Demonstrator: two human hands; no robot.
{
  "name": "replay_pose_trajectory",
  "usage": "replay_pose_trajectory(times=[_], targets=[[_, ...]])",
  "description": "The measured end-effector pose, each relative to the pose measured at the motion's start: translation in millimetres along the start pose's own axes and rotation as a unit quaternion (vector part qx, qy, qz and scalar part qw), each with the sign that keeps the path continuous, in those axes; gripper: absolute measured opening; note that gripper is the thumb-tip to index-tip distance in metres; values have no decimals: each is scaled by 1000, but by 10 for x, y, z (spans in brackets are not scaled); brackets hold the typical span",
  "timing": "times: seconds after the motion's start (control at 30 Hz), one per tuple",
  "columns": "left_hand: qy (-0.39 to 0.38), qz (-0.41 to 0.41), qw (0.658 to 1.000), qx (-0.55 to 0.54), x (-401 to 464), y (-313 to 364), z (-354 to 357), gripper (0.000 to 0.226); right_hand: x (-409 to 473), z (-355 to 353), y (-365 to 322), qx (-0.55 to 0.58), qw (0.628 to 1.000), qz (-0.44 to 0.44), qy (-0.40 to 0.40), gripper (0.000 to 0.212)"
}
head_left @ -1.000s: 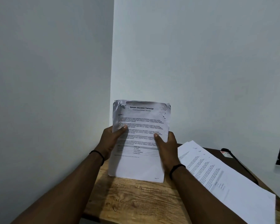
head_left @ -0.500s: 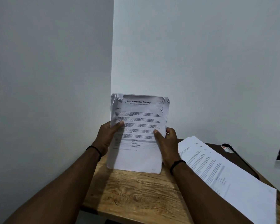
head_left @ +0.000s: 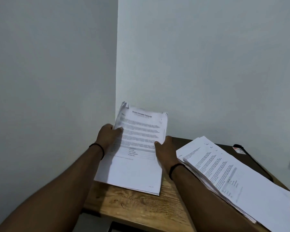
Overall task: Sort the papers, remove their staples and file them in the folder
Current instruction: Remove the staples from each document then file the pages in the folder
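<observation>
Since a second ago the held sheaf of papers (head_left: 137, 148) has tipped from upright to leaning back and down toward the table (head_left: 141, 208), its top tilted to the far left and its bottom edge now low over the near-left part of the wood.

Left hand (head_left: 107, 136) grips the sheaf's left edge, thumb on the printed face, fingers hidden behind. Right hand (head_left: 166, 151) holds the right edge lower down, thumb on front, remaining fingers behind; can't tell how they lie. Both pinch, neither is spread.

Sheaf's long axis runs from the near edge of the table up toward the wall corner. Top corners look crumpled; a staple is likely there but too blurred to confirm. That top edge lies beyond both hands, and the left hand is nearer to the top-left corner.

A second stack of papers (head_left: 233, 178) lies flat along the right side of the table, long axis diagonal, just beside the right forearm, fanned at its edges. A dark flat thing (head_left: 254, 158) sticks out under its far side, possibly the folder; can't tell if anything is inside. Nothing visibly filed yet.

Judgement: still sorting, staples not yet pulled.
</observation>
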State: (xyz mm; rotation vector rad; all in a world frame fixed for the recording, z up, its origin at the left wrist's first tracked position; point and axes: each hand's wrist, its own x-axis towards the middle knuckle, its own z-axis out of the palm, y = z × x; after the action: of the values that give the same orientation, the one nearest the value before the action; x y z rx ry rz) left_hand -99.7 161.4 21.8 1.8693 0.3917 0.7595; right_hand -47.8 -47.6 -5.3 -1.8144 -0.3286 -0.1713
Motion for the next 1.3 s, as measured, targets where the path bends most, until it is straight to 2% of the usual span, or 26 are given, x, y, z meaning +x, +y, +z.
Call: replay_pose_trajectory(times=[0.17, 0.33, 0.43, 0.5, 0.57, 0.67, 0.77, 0.83, 0.9, 0.97, 1.13, 1.3], targets=[[7, -71, 993, 95, 39, -319, 1, 31, 30, 195, 181, -69, 995, 63, -32, 31], [-33, -121, 973, 195, 96, -533, 30, 18, 72, 238, 262, -170, 981, 68, -57, 21], [-24, -113, 949, 292, 114, -572, 66, 36, 50, 205, 247, -278, 958, 28, -65, 2], [9, -82, 931, 356, 90, -539, 98, 42, 42, 170, 244, -300, 952, -1, -55, 5], [38, -42, 927, 370, 56, -433, 180, 34, 52, 107, 252, -281, 959, -18, -35, 8], [12, -2, 958, 286, -31, -201, 409, 22, 37, -81, 223, -236, 971, -32, 12, 14], [-80, -45, 991, 95, -168, -24, 699, 25, -18, -300, 167, -192, 979, -49, 35, 16], [-157, -115, 981, -1, -315, 98, 946, 30, -71, -533, 142, -174, 982, -59, 52, 15], [-228, -171, 958, -23, -470, 218, 1227, 33, -114, -804, 146, -197, 975, -74, 74, 15], [-268, -209, 940, -32, -594, 289, 1506, 36, -155, -1071, 192, -248, 961, -85, 83, 14], [-269, -258, 926, -66, -760, 334, 1992, 41, -312, -1567, 439, -425, 903, -62, 17, 37], [-244, -287, 918, -120, -789, 301, 2230, 38, -305, -1673, 692, -436, 896, -82, 14, 21]])
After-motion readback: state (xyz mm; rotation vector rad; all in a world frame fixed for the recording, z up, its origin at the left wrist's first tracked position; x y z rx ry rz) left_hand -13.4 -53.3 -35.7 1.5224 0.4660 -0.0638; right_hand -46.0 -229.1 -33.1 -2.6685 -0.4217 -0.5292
